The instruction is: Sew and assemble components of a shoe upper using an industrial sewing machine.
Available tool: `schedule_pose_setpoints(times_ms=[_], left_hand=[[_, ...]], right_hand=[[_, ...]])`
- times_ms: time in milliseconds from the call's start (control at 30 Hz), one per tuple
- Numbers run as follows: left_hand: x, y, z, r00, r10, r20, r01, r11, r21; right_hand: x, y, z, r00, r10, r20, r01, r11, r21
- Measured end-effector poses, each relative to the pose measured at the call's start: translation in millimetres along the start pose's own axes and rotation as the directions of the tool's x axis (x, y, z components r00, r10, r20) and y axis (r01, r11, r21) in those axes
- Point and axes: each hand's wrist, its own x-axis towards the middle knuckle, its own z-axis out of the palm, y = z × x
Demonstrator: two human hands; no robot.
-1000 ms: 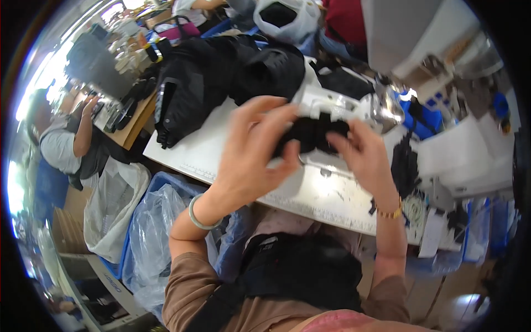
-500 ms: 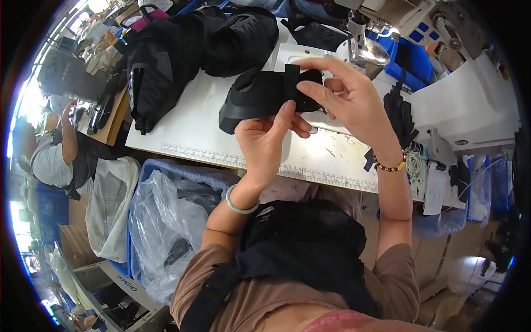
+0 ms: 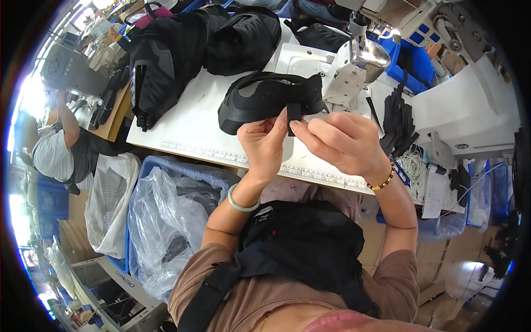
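Black fabric piece [image 3: 260, 102] extends toward eleven o'clock from the grip: left hand [image 3: 261, 146] grasps its lower edge, apparently from beneath; right hand [image 3: 344, 143] pinches its strap [image 3: 294, 113]. Table edge [image 3: 315, 176] runs at six, bare tabletop [image 3: 191, 119] opens at nine, machine head [image 3: 349, 72] stands at one.

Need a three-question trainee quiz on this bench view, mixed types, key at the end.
1. What runs along the near edge of the white table? A) a ruler scale B) a row of buttons C) a red cord
2. True or false: the left hand holds nothing.
3. Fill in: the right hand pinches a short, narrow black ____.

Key: 1. A. 2. False; the left hand holds the curved black piece. 3. Strap.
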Motion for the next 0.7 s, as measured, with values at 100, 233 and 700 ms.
schedule_pose_setpoints(times_ms=[100,233,700], left_hand=[[-0.8,4.8,-3.9,1.0,0.007,0.001,-0.007,0.999,0.041],[-5.5,16.9,-11.6,0.968,-0.124,0.218,0.153,0.98,-0.125],[-9.2,79.3,-54.0,0.713,-0.689,0.13,0.654,0.721,0.23]], right_hand=[[-0.6,2.7,1.1,0.997,0.058,0.043,-0.063,0.992,0.107],[19.7,-11.0,-15.6,0.575,0.756,0.314,-0.695,0.248,0.675],[12.6,-39.1,34.6,0.843,0.451,0.293,-0.523,0.556,0.647]])
